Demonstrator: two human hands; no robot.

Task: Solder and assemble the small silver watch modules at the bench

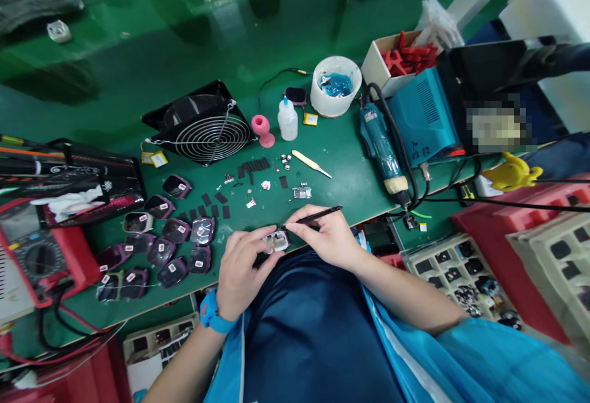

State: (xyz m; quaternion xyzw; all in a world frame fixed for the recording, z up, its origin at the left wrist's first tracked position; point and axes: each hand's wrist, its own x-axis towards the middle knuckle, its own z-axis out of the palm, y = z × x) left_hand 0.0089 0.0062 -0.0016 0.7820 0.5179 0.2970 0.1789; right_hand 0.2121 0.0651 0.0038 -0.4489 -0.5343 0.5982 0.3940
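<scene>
At the table's front edge my left hand (243, 263) is closed, its thumb and fingers pinching a small open watch case (276, 241) with a pale, silvery inside. My right hand (328, 237) is closed around a slim black tool (318, 214), its back end pointing up to the right; its tip is at the case, too small to identify. Just beyond my hands lie a small circuit board (302, 192) and a cream-handled tool (312, 163). Several purple-rimmed watch cases (176, 230) lie in a cluster left of my left hand.
Black rectangular pads (253, 167) and tiny parts lie mid-table. Behind them stand a fan (203, 123), a white bottle (288, 119), a pink holder (263, 131) and a white tub (335, 103). A teal electric screwdriver (380, 145) is on the right, a red multimeter (50, 249) on the left.
</scene>
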